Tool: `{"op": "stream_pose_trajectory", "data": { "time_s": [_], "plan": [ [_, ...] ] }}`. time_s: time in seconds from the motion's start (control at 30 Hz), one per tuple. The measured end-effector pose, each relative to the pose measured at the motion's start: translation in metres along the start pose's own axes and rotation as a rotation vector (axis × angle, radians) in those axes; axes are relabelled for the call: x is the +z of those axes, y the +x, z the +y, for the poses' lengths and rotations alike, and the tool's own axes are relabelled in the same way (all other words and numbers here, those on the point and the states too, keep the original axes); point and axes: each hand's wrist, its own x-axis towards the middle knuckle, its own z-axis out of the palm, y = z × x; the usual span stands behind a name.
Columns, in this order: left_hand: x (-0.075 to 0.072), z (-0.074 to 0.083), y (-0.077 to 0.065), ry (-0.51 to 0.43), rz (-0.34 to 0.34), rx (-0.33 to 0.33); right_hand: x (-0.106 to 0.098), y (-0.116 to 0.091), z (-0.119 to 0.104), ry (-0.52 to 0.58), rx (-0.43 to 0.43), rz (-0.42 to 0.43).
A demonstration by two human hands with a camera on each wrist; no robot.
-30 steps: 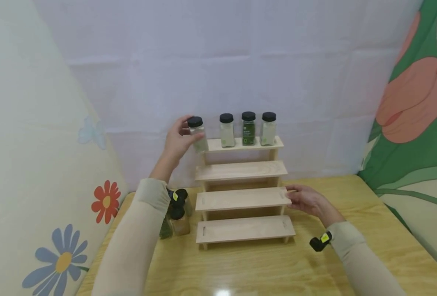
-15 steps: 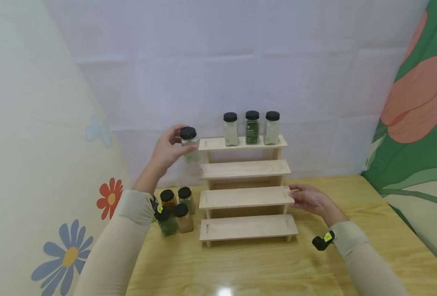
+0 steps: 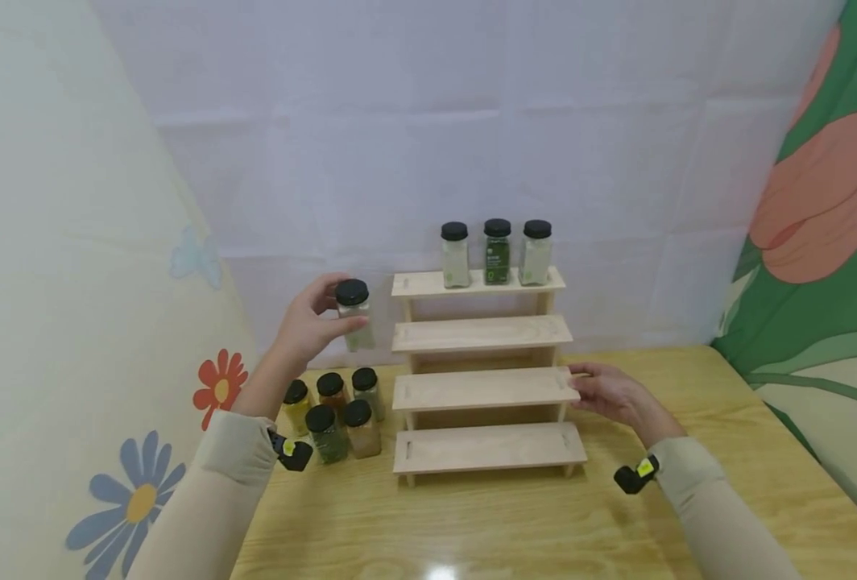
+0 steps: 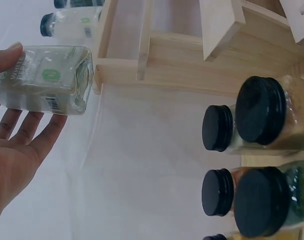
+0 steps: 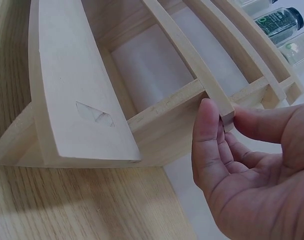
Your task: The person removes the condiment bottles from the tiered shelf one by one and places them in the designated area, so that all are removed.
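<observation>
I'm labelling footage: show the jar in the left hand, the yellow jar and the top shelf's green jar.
Held spice jar (image 4: 49,80), left wrist view: glass side.
Yellow spice jar (image 3: 298,417), head view: glass body.
Green spice jar (image 3: 497,262), head view: front.

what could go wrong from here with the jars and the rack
The clear, square-sided jar with a black lid is held in the air by the left hand, so it might slip and drop.
Five black-lidded jars with coloured contents stand close together on the table, so lowering it near them may knock one over.
The right hand pinches one end of the pale wooden four-step rack; a tug could topple the three black-lidded jars on its top step.
</observation>
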Motion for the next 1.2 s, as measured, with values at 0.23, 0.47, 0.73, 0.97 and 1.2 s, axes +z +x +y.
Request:
{"op": "stream_pose_trajectory", "data": {
  "time_s": [0.23, 0.47, 0.73, 0.97, 1.2],
  "plan": [
    [-0.009, -0.007, -0.019, 0.016, 0.035, -0.012, 0.0, -0.001, 0.0, 0.001, -0.003, 0.0],
    [-0.019, -0.013, -0.034, 0.041, 0.052, -0.026, -0.001, -0.002, -0.001, 0.008, 0.002, 0.01],
    [-0.031, -0.02, -0.054, 0.048, 0.071, -0.037, -0.001, -0.003, -0.001, 0.008, 0.0, -0.007],
    [-0.04, -0.027, -0.069, 0.028, 0.077, -0.054, -0.002, -0.002, -0.001, 0.015, 0.007, 0.007],
    [-0.048, -0.041, -0.083, 0.028, 0.073, -0.04, 0.0, -0.002, 0.0, 0.007, -0.005, 0.002]
  ]
}}
